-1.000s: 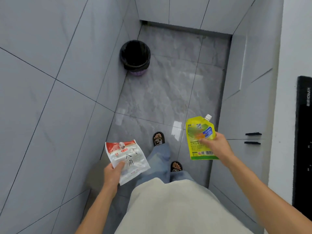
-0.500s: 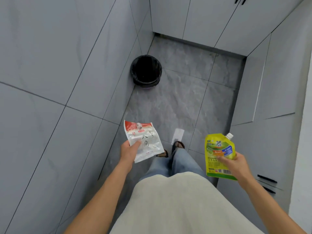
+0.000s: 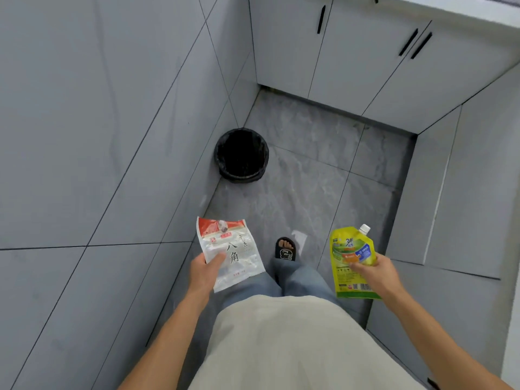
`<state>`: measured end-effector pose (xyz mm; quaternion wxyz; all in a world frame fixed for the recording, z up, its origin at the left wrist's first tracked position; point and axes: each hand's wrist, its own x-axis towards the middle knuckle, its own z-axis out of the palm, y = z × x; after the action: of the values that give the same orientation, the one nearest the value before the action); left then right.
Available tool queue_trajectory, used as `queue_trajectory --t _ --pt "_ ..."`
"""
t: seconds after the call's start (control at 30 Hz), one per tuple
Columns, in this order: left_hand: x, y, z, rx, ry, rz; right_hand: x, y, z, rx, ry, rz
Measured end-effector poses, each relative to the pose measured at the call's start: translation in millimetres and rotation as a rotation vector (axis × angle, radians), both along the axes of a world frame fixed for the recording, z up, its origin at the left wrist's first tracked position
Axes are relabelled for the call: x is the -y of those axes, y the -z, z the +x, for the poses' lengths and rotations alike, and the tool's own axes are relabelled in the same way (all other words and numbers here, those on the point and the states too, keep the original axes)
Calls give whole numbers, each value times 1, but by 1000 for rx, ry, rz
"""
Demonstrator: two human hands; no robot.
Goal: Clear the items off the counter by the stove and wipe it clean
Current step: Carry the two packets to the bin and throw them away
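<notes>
Left hand (image 3: 204,273) holding white packet (image 3: 229,253) out front, thumb pinching it on top. Right hand (image 3: 375,273) gripping yellow pouch (image 3: 351,256), fingers curling round its middle, cap pointing up. Both things hanging over floor (image 3: 309,178), well apart. Black bin (image 3: 241,155) sitting ahead in corner by wall. Cabinets (image 3: 351,52) standing beyond.

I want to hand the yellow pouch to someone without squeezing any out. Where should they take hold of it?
Best around the upper body of the yellow spout pouch, just under the white cap, coming from its free left edge. The right hand already pinches the right edge at mid-height, and the pouch stands upright with the spout at its top right corner. Gripping near the stiff neck probably presses the soft belly least.
</notes>
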<state>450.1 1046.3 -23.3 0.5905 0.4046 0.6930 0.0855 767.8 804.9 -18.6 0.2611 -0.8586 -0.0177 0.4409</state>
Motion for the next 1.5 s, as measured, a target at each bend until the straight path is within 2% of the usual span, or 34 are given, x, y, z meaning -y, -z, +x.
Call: queue_trajectory --t 0.27,0.53,0.67,1.07,1.3,1.5 --pt "-39 0 -16 -76 -210 -39 -154 -9 50 27 -181 86" --pt "-120 10 -19 -109 -262 -75 -266 2 74 38 -231 93" --pt "-173 18 5 -84 -235 -96 -298 5 81 34 -221 33" --pt "-296 47 97 -14 -62 -116 -317 17 106 -6 -144 -129" --pt "-336 85 143 -46 -33 -125 -385 66 123 -51 -192 -113" --pt "-369 174 182 -53 13 -103 -468 167 130 -104 -239 -51"
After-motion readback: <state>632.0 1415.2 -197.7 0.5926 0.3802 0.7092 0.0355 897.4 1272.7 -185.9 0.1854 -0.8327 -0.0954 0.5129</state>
